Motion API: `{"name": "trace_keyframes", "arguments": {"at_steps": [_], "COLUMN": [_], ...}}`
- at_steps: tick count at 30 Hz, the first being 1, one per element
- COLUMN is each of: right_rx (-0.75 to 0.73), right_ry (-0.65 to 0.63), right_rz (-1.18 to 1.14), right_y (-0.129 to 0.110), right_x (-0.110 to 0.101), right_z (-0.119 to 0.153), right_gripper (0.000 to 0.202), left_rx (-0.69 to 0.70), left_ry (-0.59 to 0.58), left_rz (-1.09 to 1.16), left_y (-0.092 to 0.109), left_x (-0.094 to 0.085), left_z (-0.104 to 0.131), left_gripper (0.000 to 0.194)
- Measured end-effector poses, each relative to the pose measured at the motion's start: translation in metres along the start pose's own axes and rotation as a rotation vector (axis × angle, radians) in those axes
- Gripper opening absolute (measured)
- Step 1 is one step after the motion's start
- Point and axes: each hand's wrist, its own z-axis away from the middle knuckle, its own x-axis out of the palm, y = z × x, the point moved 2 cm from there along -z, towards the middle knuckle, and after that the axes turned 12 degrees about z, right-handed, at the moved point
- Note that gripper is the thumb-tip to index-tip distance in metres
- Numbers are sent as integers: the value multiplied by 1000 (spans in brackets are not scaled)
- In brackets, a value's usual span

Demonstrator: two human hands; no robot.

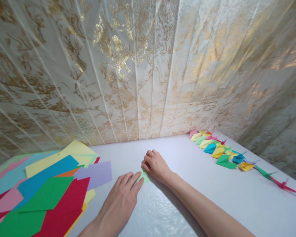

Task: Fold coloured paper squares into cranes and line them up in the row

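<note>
A small piece of light green folded paper (145,177) lies on the white table in front of me, partly covered by my fingers. My left hand (124,194) rests flat from the left, fingers stretched out and fingertips touching the paper's left side. With its fingers curled, my right hand (156,165) pinches the paper's far edge. The exact folds are hidden under both hands.
Loose coloured paper sheets, such as a green one (48,194) and a purple one (96,172), are spread over the left. Along the right edge stand rows of folded paper pieces (218,152) and paper cranes (283,185). A gold-patterned curtain (138,82) hangs behind the table (182,158).
</note>
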Motion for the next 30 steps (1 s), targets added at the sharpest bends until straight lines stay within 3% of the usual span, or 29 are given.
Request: {"name": "trace_keyframes", "arguments": {"at_steps": [2, 6, 9, 16, 24, 30], "right_rx": [37, 80, 107, 151, 180, 172], "right_ry": [18, 32, 14, -25, -25, -8], "right_rz": [-6, -24, -26, -13, 31, 37], "right_y": [1, 0, -1, -2, 6, 8], "right_x": [-2, -6, -5, -1, 6, 8], "right_z": [4, 16, 21, 20, 6, 3], "right_gripper": [16, 56, 68, 73, 54, 51], "left_rx": [-7, -20, -13, 8, 22, -11], "left_ry": [-18, -22, -14, 37, 26, 7], "left_rz": [9, 48, 79, 113, 108, 135], "left_y": [2, 4, 4, -1, 0, 6], "left_x": [-4, -10, -12, -7, -8, -11], "left_z": [-2, -4, -4, -2, -2, -7], "left_gripper": [53, 50, 52, 54, 53, 56]}}
